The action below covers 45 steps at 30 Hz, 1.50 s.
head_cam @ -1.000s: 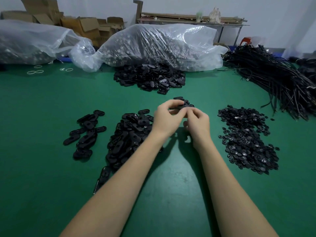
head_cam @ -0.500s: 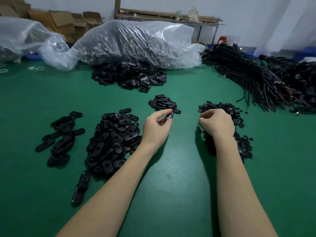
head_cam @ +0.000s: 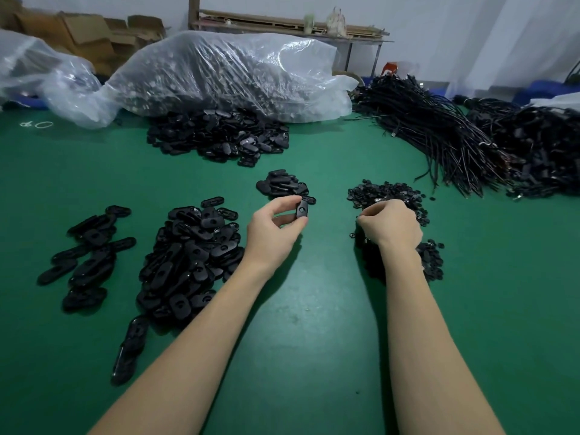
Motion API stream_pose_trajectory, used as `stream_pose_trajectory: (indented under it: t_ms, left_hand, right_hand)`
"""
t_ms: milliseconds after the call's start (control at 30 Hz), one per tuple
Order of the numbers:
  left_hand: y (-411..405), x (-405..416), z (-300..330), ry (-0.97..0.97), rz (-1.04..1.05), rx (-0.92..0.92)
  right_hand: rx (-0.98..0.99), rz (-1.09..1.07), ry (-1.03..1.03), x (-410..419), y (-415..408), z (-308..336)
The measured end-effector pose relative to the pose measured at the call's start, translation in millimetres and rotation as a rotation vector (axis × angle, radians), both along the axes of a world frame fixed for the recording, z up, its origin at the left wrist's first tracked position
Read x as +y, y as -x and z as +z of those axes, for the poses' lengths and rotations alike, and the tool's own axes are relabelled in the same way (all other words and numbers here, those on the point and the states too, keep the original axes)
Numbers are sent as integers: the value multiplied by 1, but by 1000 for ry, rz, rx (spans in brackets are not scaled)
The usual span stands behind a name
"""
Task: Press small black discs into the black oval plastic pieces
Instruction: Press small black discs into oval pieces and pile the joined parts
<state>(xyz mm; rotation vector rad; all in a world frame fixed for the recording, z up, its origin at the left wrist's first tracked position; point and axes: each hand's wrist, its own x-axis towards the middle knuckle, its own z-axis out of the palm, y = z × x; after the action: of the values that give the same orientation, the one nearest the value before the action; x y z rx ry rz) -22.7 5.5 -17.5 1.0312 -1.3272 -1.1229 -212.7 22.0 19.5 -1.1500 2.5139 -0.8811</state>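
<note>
Hands have parted since a second ago: the left hand pinches one oval piece upright between thumb and fingertips, above the table, while the right hand, fingers curled, sits on the disc pile; whether it holds a disc I cannot tell. Judging by this, another disc is being fetched for pressing

Bare forearms — no sleeves, no gloves
</note>
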Motion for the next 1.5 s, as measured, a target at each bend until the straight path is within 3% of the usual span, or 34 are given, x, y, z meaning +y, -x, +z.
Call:
stream_pose_trajectory:
  t_ms: [67, 167, 267, 400, 633, 967, 1500]
  left_hand:
    - [-1, -1, -1, -1, 4, 8]
    - [-4, -3, -1, -31, 45, 31]
    - [-7, -4, 4, -103, 74, 142]
    - [-14, -3, 8, -129, 45, 221]
    - [-24, -5, 6, -126, -32, 117]
    - [-24, -6, 6, -139, -63, 199]
    - [-25, -5, 5, -132, -61, 177]
  right_hand:
    - [-37, 78, 77, 0, -3, 2]
    - [-265, 311, 258, -2, -19, 7]
    - [-496, 507, 297, 0, -43, 8]
    - [-669, 586, 333, -1, -62, 3]
    - [-745, 570, 339, -3, -65, -1]
    - [-753, 463, 343, -4, -64, 1]
    - [-885, 349, 277, -5, -66, 0]
